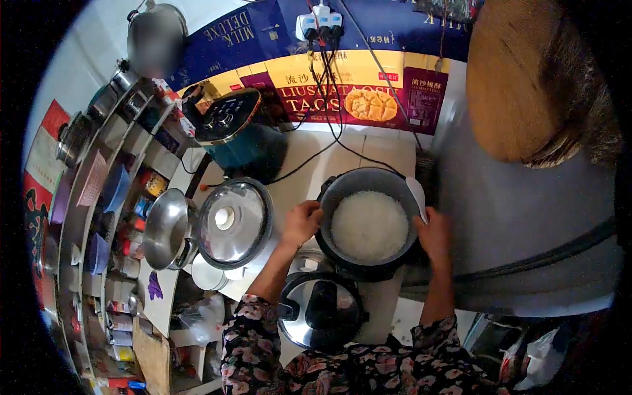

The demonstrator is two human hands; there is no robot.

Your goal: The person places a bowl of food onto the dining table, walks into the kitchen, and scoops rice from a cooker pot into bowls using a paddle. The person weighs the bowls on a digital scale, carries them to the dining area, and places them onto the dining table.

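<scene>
A dark rice cooker pot (327, 197) with white rice (370, 225) in it stands on the tiled counter in front of me. My left hand (303, 222) is closed on the left side of the pot's rim. On the opposite side, my right hand (433, 234) grips a white rice paddle (416, 193), whose blade points up and away along the rim. Its fingers are close to the pot's edge; whether they touch it I cannot tell. Nearer my body lies a shiny round lid (339, 308) with a black handle.
Left of the pot are a steel lid with a pale knob (236, 227), a steel basin (166, 230) and a dark green appliance (247, 138). Cords hang from a white power strip (319, 25). Shelves of cookware (99, 243) line the left; a large wooden lid (526, 85) leans at right.
</scene>
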